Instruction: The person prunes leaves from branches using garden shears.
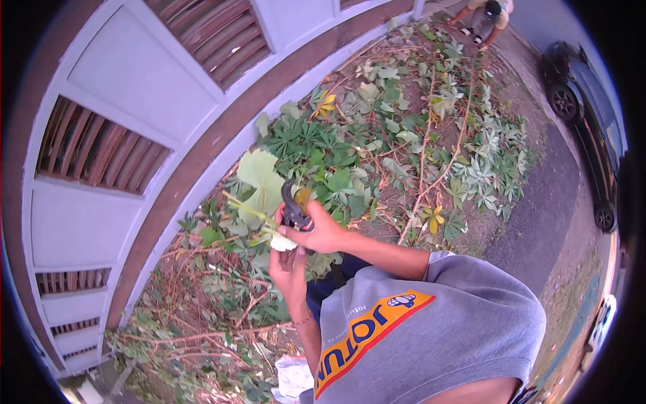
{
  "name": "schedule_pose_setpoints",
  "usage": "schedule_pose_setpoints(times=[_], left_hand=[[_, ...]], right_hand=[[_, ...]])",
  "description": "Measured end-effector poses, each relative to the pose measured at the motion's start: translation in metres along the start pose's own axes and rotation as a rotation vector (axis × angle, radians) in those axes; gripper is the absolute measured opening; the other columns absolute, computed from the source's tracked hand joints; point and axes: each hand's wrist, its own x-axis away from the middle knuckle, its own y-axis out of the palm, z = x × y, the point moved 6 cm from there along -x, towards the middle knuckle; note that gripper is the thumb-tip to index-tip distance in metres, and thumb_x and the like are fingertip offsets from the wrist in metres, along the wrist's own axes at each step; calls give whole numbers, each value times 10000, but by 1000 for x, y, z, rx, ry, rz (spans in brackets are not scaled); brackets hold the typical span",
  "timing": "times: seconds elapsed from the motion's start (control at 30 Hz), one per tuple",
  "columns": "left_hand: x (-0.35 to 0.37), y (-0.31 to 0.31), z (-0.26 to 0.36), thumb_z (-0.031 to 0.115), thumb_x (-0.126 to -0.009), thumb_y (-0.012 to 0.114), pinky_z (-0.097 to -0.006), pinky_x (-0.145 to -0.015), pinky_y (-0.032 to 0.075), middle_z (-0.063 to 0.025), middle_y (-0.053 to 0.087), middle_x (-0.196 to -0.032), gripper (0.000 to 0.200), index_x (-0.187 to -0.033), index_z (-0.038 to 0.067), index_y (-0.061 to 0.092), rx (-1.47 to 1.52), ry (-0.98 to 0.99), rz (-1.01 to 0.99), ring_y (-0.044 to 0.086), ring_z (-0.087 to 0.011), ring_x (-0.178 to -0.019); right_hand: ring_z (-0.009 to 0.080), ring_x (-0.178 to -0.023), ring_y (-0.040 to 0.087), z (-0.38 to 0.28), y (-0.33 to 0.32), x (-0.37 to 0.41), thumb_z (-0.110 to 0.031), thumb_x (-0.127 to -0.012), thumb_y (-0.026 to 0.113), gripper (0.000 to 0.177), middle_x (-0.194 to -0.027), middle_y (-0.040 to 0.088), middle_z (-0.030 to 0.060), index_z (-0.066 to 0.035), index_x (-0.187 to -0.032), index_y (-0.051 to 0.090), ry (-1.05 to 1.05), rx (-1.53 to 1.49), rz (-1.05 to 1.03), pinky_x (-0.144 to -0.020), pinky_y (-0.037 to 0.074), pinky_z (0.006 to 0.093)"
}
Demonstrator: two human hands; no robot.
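My right hand [321, 227] is closed around a pair of dark-handled pruning shears [295, 205], held close over the plant. Just below it, my left hand [288, 271] has its fingers pinched on a green leafy stem [245, 210]. One broad pale leaf [261, 174] spreads out past the shears, and a smaller whitish leaf [283, 242] lies between the two hands. The shears overlap the stem in this view, and my fingers partly hide the blades.
Cut branches and leaves [330, 145] cover the ground beside a white wall [141, 71] with slatted openings. A long bare branch [457, 151] lies across them. Another person [494, 12] bends down at the far end. A dark car [584, 128] is parked right; a white bag [293, 377] lies low.
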Motion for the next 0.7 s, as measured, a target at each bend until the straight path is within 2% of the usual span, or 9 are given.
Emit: schedule_pose_setpoints(times=[0.07,0.13,0.2,0.27,0.33,0.4,0.47,0.57,0.7], left_hand=[[-2,4,-3,-39,-918,594,-263,-838,492,-74,613,-1120,338,-1251,-51,535,-18,1,40,591,-115,-997],[-4,1,-3,-30,-912,610,-250,-730,482,-56,638,-957,239,-1149,-53,597,-11,12,36,584,-94,-812],[-11,-3,6,-11,-899,631,-259,-735,485,-75,637,-923,145,-1035,-62,631,-260,160,39,594,-117,-800],[-15,-1,12,3,-888,644,-269,-746,488,-93,632,-916,119,-985,-66,644,-246,151,2,604,-139,-795],[-16,0,16,33,-925,627,-263,-759,489,-76,639,-892,129,-1005,-67,648,-223,201,7,608,-132,-803],[-15,-2,12,61,-959,604,-257,-776,492,-57,643,-862,150,-1021,-67,653,-50,30,39,616,-129,-806],[-16,-10,15,95,-987,579,-253,-765,500,-43,644,-838,184,-1040,-65,654,-82,50,21,622,-124,-781],[-18,-37,20,153,-999,569,-200,-559,450,-30,599,-802,219,-1071,-41,641,-12,63,219,556,-87,-643],[-28,-71,53,99,-980,582,-195,-565,421,-39,589,-816,203,-1079,-53,673,-224,123,391,511,-66,-628]], right_hand=[[65,-838,559,12,2,-6,-35,-874,680,193,-908,588,0,-39,-1011,543,-54,82,-78,-735,475,252],[76,-751,572,3,3,-9,-41,-830,697,160,-807,607,5,-20,-948,591,-118,-2,12,-677,482,274],[66,-793,581,3,7,-12,-27,-860,694,168,-844,604,-8,-17,-983,579,-53,-142,-52,-704,487,254],[61,-800,580,6,8,-18,-24,-861,696,171,-872,607,-5,-19,-990,584,10,-197,-64,-700,485,250],[62,-805,579,7,6,-24,-17,-853,700,176,-879,612,-1,-22,-992,592,22,-195,-59,-702,478,253],[69,-806,583,12,5,-30,-7,-837,705,183,-857,618,1,-30,-986,600,39,-292,-58,-717,470,261],[88,-803,588,10,2,-34,-39,-840,703,158,-842,618,-1,-26,-969,613,52,-301,-73,-736,463,271],[107,-784,592,5,0,-40,-176,-836,732,236,-861,650,26,-5,-978,651,73,-121,-158,-721,456,270],[120,-785,590,36,-16,-37,-242,-825,744,324,-884,652,25,2,-1014,646,239,191,-302,-735,451,271]])
